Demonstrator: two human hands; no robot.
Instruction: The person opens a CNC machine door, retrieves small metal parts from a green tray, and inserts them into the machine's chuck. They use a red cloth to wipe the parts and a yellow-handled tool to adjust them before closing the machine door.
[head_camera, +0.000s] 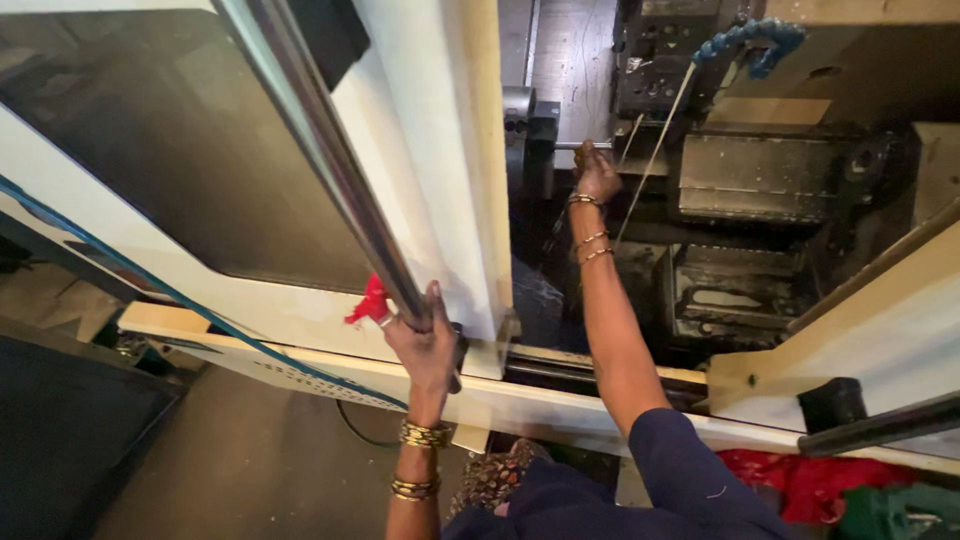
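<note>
Two hands: left hand (425, 340) grips one door bar (340, 170); right hand (596, 172) clasps one metal rod (565, 146).

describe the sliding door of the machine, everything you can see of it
The sliding door is a cream-painted metal panel with a large dark window and a long steel bar handle running down its front. It stands slid aside, leaving the machine's interior open to its right. The left hand grips the bar's lower end, with a scrap of red cloth beside it. Its bottom edge sits on a cream rail.
</note>
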